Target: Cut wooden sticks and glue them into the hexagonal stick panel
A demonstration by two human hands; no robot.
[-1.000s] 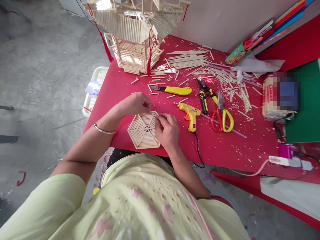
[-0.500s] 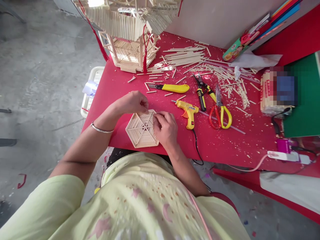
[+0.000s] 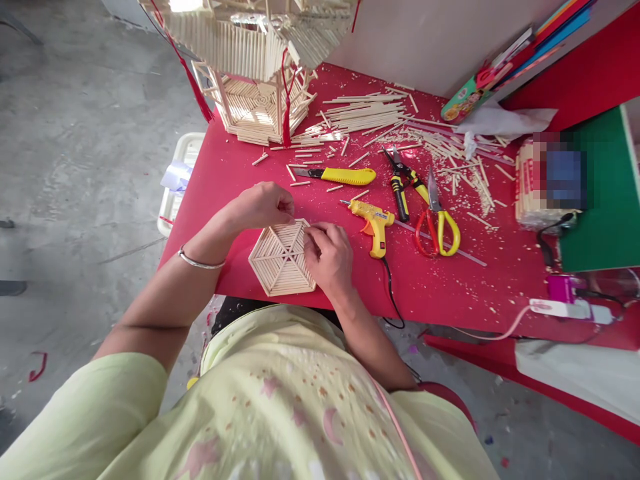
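Note:
A flat hexagonal panel of thin wooden sticks (image 3: 285, 267) lies near the table's front edge, with spokes meeting at its middle. At its far edge my left hand (image 3: 267, 203) is closed, thumb and fingers pinched together; anything between the fingertips is too small to make out. My right hand (image 3: 331, 260) is closed at the panel's upper right edge, its curled fingers on the rim and covering that corner. Just right of it lies a yellow glue gun (image 3: 375, 223), its nozzle pointing left. A yellow utility knife (image 3: 349, 176) rests beyond my hands with its blade out.
A stick-built model pavilion (image 3: 255, 100) with red tassels stands at the back left. Loose sticks (image 3: 367, 115) and shavings spread across the back. Black-and-yellow pliers (image 3: 400, 190) and red-and-yellow scissors (image 3: 437, 223) lie right. A white power strip (image 3: 570, 310) sits at the right edge.
The whole view has shifted slightly, so the table things appear a little further left. Both hands keep nearly the same place at the panel, with only small finger movement.

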